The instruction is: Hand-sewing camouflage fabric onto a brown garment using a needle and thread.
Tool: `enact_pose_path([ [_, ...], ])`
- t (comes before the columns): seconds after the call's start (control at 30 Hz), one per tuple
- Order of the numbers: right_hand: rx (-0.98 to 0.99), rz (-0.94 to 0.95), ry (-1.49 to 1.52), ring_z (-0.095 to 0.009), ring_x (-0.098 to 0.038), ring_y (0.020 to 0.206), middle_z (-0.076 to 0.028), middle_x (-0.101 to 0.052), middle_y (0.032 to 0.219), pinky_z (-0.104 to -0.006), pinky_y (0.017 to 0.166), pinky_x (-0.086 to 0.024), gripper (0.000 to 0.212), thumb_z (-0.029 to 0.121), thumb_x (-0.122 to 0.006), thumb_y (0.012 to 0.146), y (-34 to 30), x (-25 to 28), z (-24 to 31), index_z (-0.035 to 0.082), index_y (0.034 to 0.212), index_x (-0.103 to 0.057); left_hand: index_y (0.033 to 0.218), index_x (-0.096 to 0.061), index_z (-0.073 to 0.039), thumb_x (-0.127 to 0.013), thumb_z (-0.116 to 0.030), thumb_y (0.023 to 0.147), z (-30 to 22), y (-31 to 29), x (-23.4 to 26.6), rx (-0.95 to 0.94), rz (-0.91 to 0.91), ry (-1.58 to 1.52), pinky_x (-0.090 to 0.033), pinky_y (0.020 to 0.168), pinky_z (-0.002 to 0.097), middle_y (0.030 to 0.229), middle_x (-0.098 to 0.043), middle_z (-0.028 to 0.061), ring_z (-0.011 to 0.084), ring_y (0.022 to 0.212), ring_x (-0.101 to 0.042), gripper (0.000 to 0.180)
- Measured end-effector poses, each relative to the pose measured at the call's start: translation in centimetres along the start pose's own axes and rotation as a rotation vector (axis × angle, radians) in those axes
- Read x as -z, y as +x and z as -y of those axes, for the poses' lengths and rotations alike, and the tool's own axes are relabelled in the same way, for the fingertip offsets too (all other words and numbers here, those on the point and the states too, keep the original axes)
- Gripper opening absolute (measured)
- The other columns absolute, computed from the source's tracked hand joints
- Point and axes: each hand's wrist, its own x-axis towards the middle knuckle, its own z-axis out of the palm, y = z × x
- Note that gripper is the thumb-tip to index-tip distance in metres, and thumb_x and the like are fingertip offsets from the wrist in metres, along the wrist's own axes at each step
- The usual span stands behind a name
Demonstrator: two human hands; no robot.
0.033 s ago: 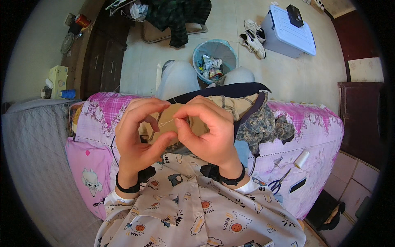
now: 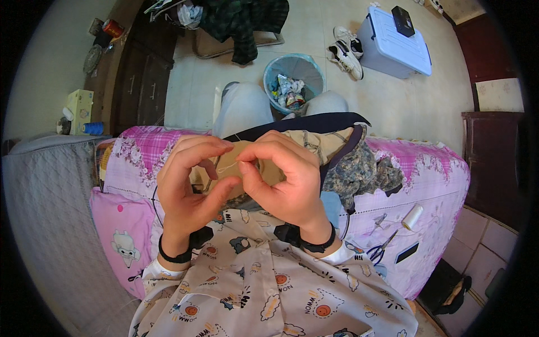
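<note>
Both hands pinched shut on a tan fabric piece (image 2: 238,163), left hand (image 2: 188,188) & right hand (image 2: 286,180) w/ white thread (image 2: 227,167) btwn fingertips.

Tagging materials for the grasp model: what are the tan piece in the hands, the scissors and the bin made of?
Tan piece: looks like matte woven cloth, soft and folded. Scissors: blades seem shiny metal, with dark handle loops, likely plastic. Bin: light blue, smooth and slightly translucent, probably plastic.
</note>
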Motion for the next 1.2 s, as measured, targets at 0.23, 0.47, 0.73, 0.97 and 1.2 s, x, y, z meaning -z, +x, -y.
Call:
enact_pose_path([
  [0.23,0.046,0.047,-0.059,-0.026,-0.061,0.068,-0.009,-0.062,0.076,-0.0346,0.064,-0.048,0.018,-0.005,-0.069,0.071,0.0,0.2,0.3,0.002,0.086,-0.062,0.096,-0.062,-0.002,-0.079,0.005,0.07,0.6,-0.1,0.5,-0.086,0.018,0.034,-0.039,0.052,0.0214,0.085,-0.067,0.0064,0.0114,0.065,-0.052,0.032],
  [0.47,-0.108,0.145,0.201,-0.015,-0.056,0.061,-0.005,-0.058,0.071,-0.0285,0.056,-0.043,0.013,-0.003,-0.064,0.08,-0.6,-0.1,0.3,0.001,0.091,-0.059,0.093,-0.06,-0.003,-0.071,0.009,0.071,0.2,0.1,1.3,-0.022,0.102,-0.034,-0.036,0.052,0.0219,0.082,-0.065,0.0055,0.0094,0.06,-0.048,0.028],
  [0.73,-0.362,0.314,0.265,-0.003,-0.046,0.057,0.003,-0.05,0.06,-0.0212,0.051,-0.03,0.008,0.0,-0.065,0.087,-0.2,1.1,1.9,-0.001,0.094,-0.062,0.094,-0.06,-0.002,-0.073,0.009,0.072,-0.1,0.2,1.5,-0.038,0.08,-0.032,-0.037,0.053,0.0231,0.085,-0.065,0.0076,0.0111,0.063,-0.05,0.028],
  [0.97,-0.327,0.314,0.331,-0.003,-0.045,0.054,0.0,-0.052,0.061,-0.0218,0.049,-0.032,0.004,0.001,-0.061,0.091,-0.9,1.3,1.2,-0.001,0.095,-0.062,0.096,-0.06,-0.002,-0.074,0.004,0.075,-0.3,0.1,1.8,0.013,0.194,-0.187,-0.038,0.058,0.0247,0.086,-0.065,0.0072,0.0129,0.07,-0.053,0.026],
  [1.2,-0.536,0.276,0.78,0.0,-0.045,0.064,0.003,-0.057,0.071,-0.0188,0.054,-0.032,0.006,0.0,-0.06,0.093,-2.0,0.6,1.0,-0.003,0.097,-0.063,0.095,-0.057,-0.002,-0.075,-0.001,0.08,-0.5,-0.2,1.6,0.154,0.255,-0.527,-0.041,0.069,0.0286,0.087,-0.063,0.0078,0.0146,0.076,-0.053,0.024],
])
